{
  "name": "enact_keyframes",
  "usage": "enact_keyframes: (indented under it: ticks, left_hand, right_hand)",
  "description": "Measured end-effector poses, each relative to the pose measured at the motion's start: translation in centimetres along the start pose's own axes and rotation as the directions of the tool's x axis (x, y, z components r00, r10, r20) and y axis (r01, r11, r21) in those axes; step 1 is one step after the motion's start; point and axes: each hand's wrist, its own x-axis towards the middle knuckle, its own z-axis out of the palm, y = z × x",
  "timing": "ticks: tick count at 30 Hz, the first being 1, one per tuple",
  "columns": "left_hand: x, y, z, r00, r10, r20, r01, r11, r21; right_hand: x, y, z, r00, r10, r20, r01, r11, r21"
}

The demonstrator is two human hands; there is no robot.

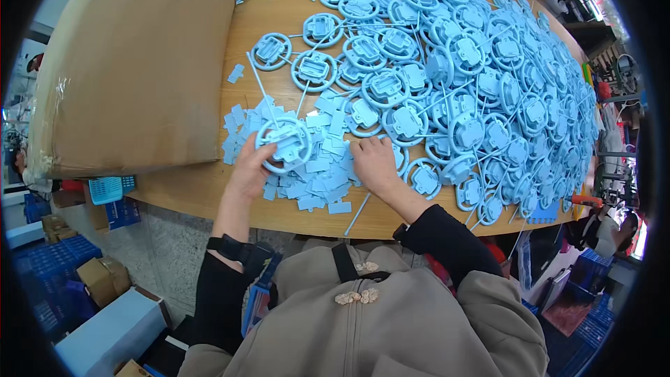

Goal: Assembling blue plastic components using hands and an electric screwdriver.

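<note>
Wood-toned counter [185, 199] carries all work pieces; at its near edge lies a thin blue rod [357, 214]. Left hand [248, 171]: grip closed on the left rim of a blue ring [286, 144], which is held over the blue plates [317, 165], its stem pointing up and away. Right hand [375, 164]: fingers bent, tips down at the right side of the plates; whether this grip has hold of one cannot be told. Beyond, a large pile [464, 56] of similar stemmed rings covers the right side; a brown box [139, 63] stands at left.
</note>
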Motion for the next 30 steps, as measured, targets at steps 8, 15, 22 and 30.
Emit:
enact_keyframes:
  ticks: [8,15,22,30]
  left_hand:
    - [0.7,-1.5,2.2,0.997,-0.079,-0.007,0.079,0.997,0.016]
    - [1.4,-1.8,4.1,0.993,-0.112,-0.044,0.115,0.992,0.054]
    - [0.9,-2.4,7.1,0.996,-0.064,0.059,0.065,0.998,-0.022]
    - [1.5,-2.7,7.4,0.997,0.066,0.033,-0.069,0.992,0.105]
  right_hand:
    - [0.2,-1.0,0.5,0.987,0.141,-0.081,-0.141,0.99,0.0]
    - [1.4,-1.5,-3.7,0.925,0.276,-0.261,-0.138,0.885,0.445]
    - [1.6,-4.6,-5.0,0.888,0.192,-0.419,0.005,0.905,0.425]
    - [1.3,-3.3,-4.3,0.896,0.432,-0.106,-0.155,0.526,0.836]
